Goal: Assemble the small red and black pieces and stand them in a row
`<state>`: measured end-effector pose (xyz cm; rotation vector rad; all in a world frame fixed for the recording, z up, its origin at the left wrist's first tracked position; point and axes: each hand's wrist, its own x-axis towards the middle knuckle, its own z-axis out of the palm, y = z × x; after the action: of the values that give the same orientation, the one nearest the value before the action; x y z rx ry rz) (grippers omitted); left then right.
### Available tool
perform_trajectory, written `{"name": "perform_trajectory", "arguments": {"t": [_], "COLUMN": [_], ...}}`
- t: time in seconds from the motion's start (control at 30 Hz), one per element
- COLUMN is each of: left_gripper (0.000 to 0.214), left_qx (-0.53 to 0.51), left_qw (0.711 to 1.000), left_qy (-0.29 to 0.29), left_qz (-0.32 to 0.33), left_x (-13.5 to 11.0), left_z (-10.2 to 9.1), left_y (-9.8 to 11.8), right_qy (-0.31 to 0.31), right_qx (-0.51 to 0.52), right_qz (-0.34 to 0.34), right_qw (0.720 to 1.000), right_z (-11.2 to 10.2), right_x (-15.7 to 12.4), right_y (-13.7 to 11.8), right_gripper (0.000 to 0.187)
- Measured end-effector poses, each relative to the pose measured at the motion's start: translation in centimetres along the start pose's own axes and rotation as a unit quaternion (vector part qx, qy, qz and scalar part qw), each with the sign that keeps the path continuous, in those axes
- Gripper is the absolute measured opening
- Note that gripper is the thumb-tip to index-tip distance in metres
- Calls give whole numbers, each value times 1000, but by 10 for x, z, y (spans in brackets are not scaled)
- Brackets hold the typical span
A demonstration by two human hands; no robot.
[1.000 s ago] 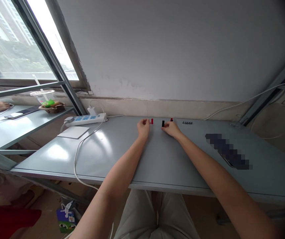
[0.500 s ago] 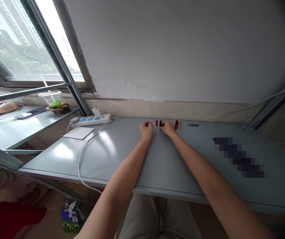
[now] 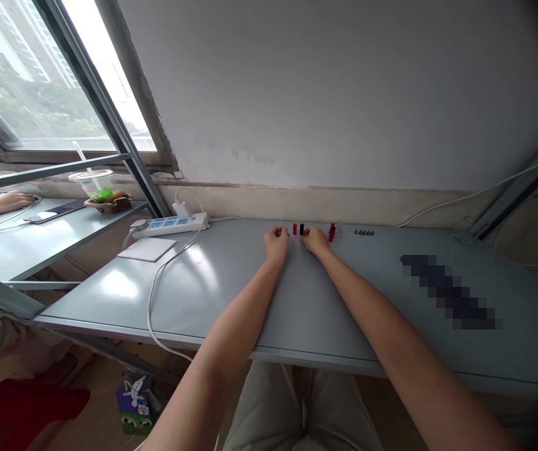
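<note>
Near the back edge of the grey desk, my two hands rest close together. My left hand is curled, thumb and fingers pinched, just left of a small red cylinder; whatever is in the pinch is too small to name. Beside the red piece stands a small black cylinder. My right hand is also closed, its fingertips just below and right of the black piece; the fingers hide what they hold, if anything. More small red and black pieces lie past my right hand, next to a clear item.
Several small metal pieces lie in a row farther right. A blurred dark object is at the right. To the left are a power strip, a white square sheet and a loose cable. Another person's hand rests on the neighbouring desk.
The head view has shifted slightly. Both hands stay almost in place, and the small red and black cylinders still stand between them.
</note>
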<state>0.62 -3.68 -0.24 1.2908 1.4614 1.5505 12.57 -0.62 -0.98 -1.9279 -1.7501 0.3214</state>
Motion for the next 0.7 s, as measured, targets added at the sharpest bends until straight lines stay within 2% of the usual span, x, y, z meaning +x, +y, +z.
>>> {"name": "perform_trajectory", "arguments": {"t": [0.13,0.23,0.3,0.4,0.53,0.6,0.7], "left_gripper": [16,18,19,20,47,58,61], "left_qx": [26,67,94,136,214,256,301], "left_qw": [999,993,984,955,900,882,873], "left_qy": [-10,-31,-71,-171,-287,-309,-302], "left_qz": [33,90,136,198,247,246,236], "left_x": [-3,-9,-16,-27,-37,-37,-34], "left_z": [-1,3,10,23,42,50,61], "left_y": [3,7,10,12,15,17,17], "right_qy": [21,10,3,-2,9,-5,-19], "right_qx": [-2,-18,-43,-93,-150,-155,-152], "right_qz": [-25,-53,-74,-80,-67,-74,-85], "right_qw": [999,998,996,992,986,985,984], "right_z": [-8,-25,-39,-59,-72,-73,-71], "right_x": [-10,-25,-36,-49,-57,-57,-57], "right_y": [10,24,37,59,82,87,89], "right_gripper": [34,25,22,23,30,34,38]}}
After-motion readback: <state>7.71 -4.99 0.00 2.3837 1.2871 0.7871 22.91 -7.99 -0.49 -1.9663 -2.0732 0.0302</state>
